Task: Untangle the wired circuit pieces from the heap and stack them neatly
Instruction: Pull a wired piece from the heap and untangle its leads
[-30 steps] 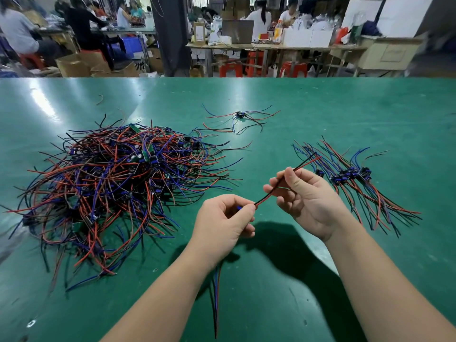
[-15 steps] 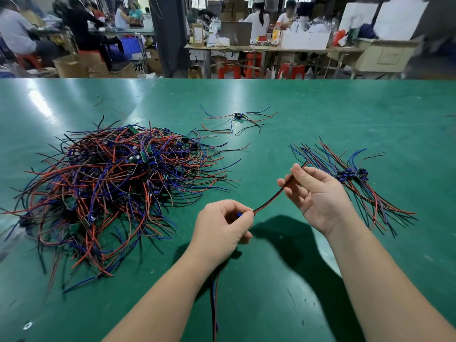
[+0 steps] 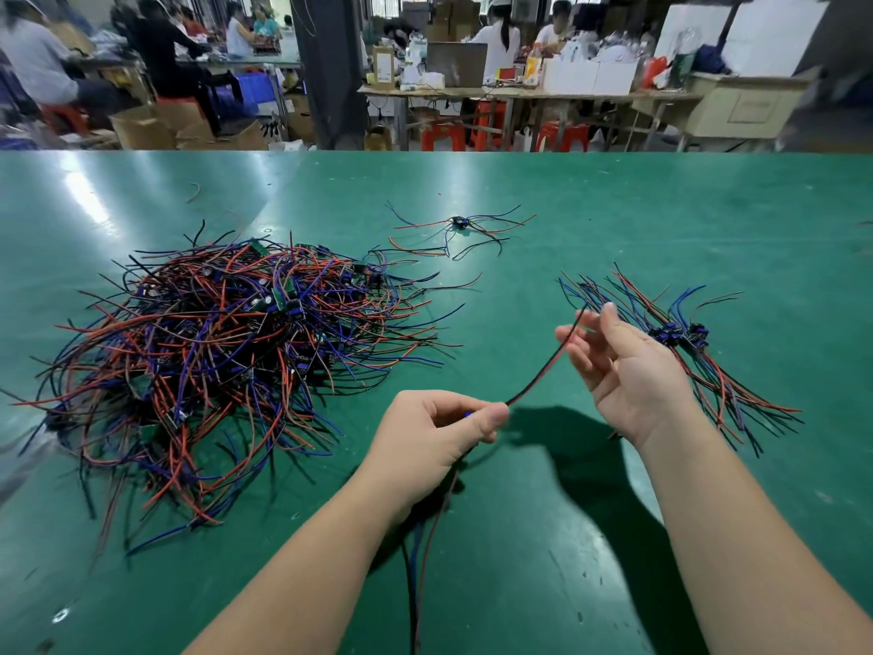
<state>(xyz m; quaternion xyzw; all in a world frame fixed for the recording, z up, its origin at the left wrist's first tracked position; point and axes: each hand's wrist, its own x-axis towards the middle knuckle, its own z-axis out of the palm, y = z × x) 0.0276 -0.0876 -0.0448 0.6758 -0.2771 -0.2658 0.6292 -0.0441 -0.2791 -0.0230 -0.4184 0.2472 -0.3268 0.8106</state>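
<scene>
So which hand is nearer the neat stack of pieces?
Right. The right hand sits just left of the neat stack, beside its wire ends; the left hand is farther left, nearer the body.

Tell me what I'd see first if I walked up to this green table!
The big tangled heap of red, blue and black wires on the left of the table grabs the eye first. In front, the left hand pinches one wired piece, whose wire stretches up to the open right hand. Behind that hand lies a small neat stack of sorted pieces.
</scene>
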